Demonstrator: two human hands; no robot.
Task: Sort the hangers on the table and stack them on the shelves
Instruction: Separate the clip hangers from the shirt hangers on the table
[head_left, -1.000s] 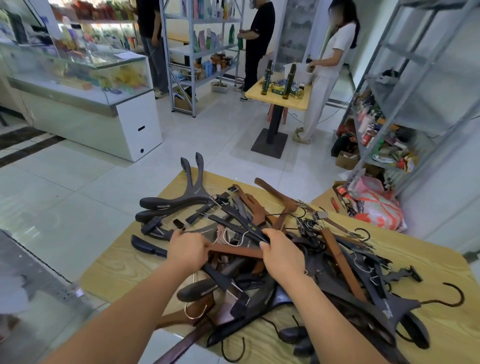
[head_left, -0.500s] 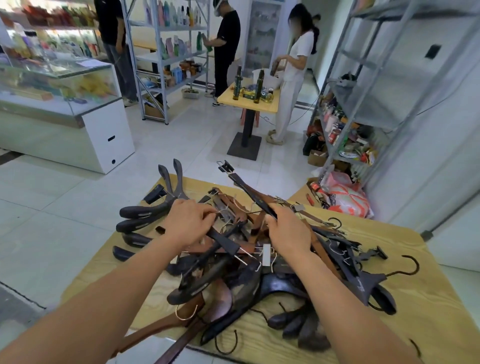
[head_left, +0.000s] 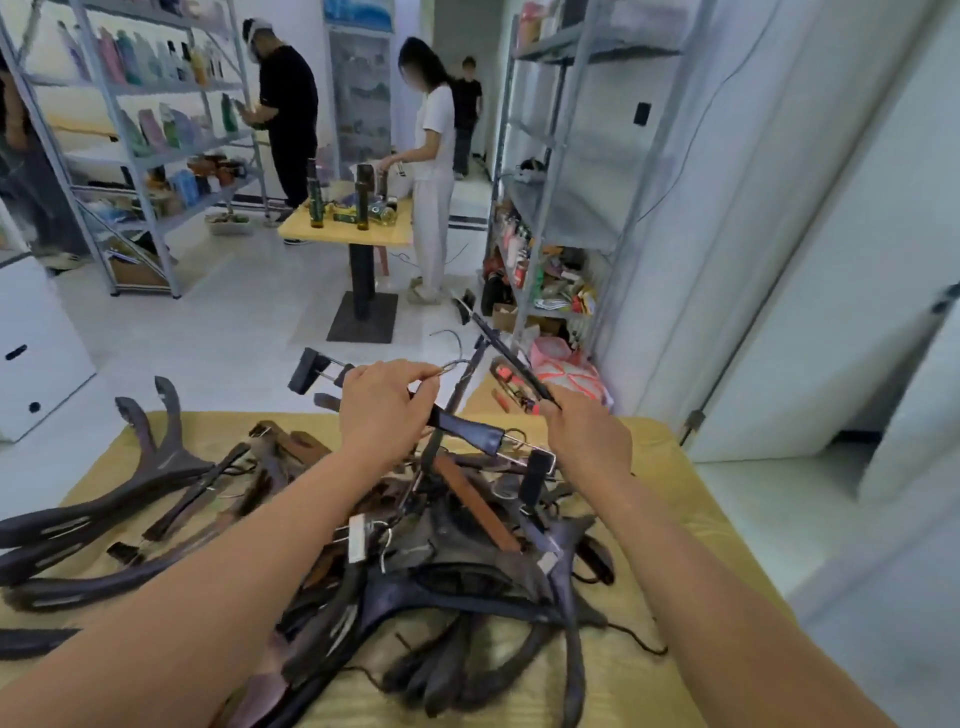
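Barely begun: one clip hanger (head_left: 470, 431) is held by the left hand (head_left: 382, 410), fingers curled; a second hanger (head_left: 498, 348) is gripped by the right hand (head_left: 587, 436), both above the tangled pile (head_left: 441, 561) on the table (head_left: 675, 545). None seen on the shelves (head_left: 566, 208).

just one head cam here, wide-angle, looking forward and down over the table (head_left: 670, 499) from close up, room stretching out behind it

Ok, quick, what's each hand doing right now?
Left hand: grips a black bar-shaped clip hanger with a metal hook.
Right hand: grips a thinner black clip hanger.
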